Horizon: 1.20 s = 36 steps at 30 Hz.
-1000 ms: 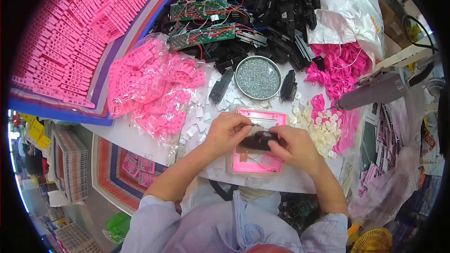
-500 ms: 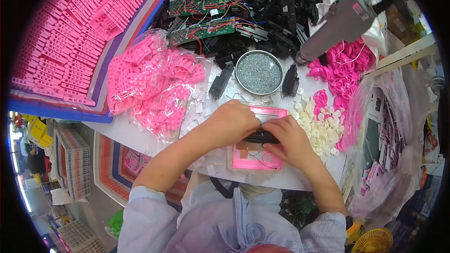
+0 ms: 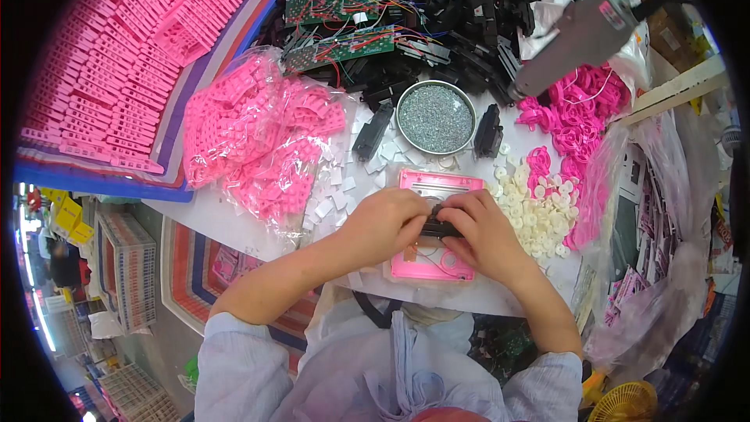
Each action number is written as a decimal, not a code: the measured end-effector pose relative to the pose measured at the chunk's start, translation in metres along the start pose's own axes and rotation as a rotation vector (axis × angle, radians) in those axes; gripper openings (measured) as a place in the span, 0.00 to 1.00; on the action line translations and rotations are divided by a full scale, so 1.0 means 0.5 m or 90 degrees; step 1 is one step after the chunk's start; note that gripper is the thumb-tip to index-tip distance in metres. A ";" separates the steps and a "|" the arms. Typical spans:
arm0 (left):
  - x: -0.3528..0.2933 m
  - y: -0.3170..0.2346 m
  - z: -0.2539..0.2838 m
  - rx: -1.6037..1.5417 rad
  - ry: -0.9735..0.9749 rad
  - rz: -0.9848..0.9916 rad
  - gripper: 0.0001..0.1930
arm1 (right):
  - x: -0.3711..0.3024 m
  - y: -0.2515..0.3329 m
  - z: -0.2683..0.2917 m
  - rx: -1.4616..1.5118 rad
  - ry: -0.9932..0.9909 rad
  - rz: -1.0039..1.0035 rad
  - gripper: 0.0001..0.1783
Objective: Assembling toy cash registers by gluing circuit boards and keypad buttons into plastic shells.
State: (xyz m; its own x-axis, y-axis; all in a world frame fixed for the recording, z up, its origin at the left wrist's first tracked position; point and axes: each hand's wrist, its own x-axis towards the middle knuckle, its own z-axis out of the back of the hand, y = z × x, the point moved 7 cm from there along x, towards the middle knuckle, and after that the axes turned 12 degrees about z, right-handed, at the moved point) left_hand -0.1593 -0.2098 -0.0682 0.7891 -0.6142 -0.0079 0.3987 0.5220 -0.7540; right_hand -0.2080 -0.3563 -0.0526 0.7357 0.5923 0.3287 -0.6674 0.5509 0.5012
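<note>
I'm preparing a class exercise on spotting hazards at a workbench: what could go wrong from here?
1. The right hand grips a black part above the pink casing, with the left hand's fingertips close against it; the part could slip and drop.
2. The open dish of tiny metal pieces stands just beyond the casing, so a knock might spill them.
3. Loose white round pieces lie near the right hand and might get scattered.
</note>
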 end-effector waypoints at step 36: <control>0.105 -0.004 -0.044 0.095 0.168 0.030 0.06 | 0.013 0.054 -0.003 -0.203 0.119 -0.121 0.21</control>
State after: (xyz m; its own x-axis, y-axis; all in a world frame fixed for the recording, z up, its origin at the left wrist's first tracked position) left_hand -0.1288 -0.2562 -0.0813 0.6678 -0.7093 -0.2254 0.4441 0.6228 -0.6441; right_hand -0.2212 -0.3366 -0.0383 0.8349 0.5432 0.0892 -0.5463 0.7976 0.2557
